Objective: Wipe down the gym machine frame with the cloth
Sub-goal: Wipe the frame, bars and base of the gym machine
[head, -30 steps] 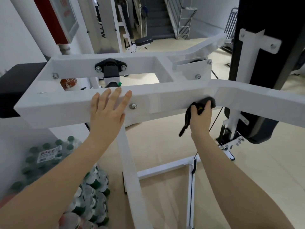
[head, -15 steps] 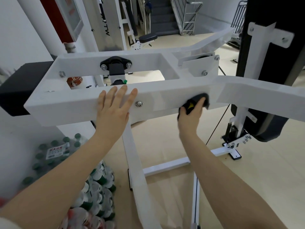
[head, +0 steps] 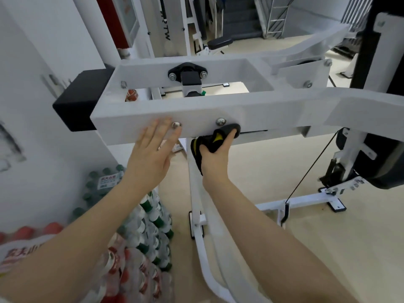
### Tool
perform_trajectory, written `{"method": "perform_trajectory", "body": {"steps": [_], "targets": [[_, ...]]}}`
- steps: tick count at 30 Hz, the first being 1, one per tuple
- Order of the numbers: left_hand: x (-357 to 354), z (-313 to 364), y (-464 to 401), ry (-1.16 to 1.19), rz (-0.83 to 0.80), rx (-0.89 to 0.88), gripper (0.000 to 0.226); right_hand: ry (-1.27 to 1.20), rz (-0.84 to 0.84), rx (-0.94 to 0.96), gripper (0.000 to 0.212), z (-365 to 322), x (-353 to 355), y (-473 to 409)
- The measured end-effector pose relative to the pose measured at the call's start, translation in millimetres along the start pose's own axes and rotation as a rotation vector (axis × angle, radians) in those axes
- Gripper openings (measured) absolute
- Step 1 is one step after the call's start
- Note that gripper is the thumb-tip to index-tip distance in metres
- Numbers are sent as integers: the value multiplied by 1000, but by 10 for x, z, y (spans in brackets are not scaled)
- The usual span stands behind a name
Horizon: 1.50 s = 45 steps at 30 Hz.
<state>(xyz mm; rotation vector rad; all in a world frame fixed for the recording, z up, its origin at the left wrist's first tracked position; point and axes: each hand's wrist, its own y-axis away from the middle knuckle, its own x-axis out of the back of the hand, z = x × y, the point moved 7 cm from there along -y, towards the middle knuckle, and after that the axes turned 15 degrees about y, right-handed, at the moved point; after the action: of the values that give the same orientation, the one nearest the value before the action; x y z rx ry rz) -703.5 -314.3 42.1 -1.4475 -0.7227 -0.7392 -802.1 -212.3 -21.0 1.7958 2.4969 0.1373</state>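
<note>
Left of the bolts, left hand (head: 150,156) lies flat w/ straight fingers on the white frame (head: 135,125), bracing, holding nothing. Frame looks rigid, heavy, smooth painted steel; prob won't budge under pressure. Just right, right hand (head: 215,158) bunches the black cloth (head: 213,136) vs the beam's lower edge. It's soft, light, best kept wadded in the palm.

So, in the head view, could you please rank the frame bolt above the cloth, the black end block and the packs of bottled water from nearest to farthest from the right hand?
From the right hand, which grips the cloth:
1. Frame bolt, just above the cloth on the white beam.
2. Packs of bottled water, on the floor to the lower left.
3. Black end block, at the beam's far left end.
</note>
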Motion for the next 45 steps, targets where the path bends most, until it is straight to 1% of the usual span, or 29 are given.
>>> {"method": "perform_trajectory", "body": {"steps": [2,5,8,12,16,18,20,22,23,25,28,31,33,34,37,38,39,41,42,45], "targets": [[75,-91,91,-18,1,34,56,-25,-39,15,91,20,-62,52],[205,-246,192,-27,13,61,54,-54,-2,0,92,42,2,35],[279,-414,313,-13,10,123,57,-56,3,-40,95,-8,-248,116],[284,-601,464,44,-51,173,61,43,-19,-20,92,-63,-760,324],[302,-686,517,110,-79,170,60,294,-20,75,84,-22,-899,423],[315,-703,524,133,-77,146,62,366,20,115,82,-30,-928,439],[329,-734,534,165,-80,136,67,385,49,137,81,-60,-1046,484],[350,-802,559,220,-75,176,71,396,-16,163,82,-84,-1341,572],[371,-836,577,253,-65,201,69,383,-50,174,84,-85,-1500,626],[429,-882,611,325,-32,240,66,334,-65,165,85,-76,-1661,695],[485,-905,676,434,-9,266,75,330,-59,167,83,-8,-1489,662],[459,-927,737,485,-15,255,80,312,62,150,85,59,-1168,495],[397,-953,774,489,-25,240,81,308,70,138,87,52,-1203,497],[371,-967,786,490,-26,237,79,300,9,138,87,48,-1300,539],[347,-977,787,490,-10,248,68,381,-281,241,83,72,-1557,734],[346,-966,773,493,2,250,66,401,-320,256,80,97,-1524,755],[346,-943,757,495,16,249,64,386,-303,241,78,110,-1415,716],[318,-879,724,482,36,241,64,366,-184,219,76,75,-1060,608],[286,-842,700,470,34,232,65,400,-121,242,75,31,-858,570],[156,-684,570,429,7,157,64,524,41,428,76,-224,-283,518]]}}
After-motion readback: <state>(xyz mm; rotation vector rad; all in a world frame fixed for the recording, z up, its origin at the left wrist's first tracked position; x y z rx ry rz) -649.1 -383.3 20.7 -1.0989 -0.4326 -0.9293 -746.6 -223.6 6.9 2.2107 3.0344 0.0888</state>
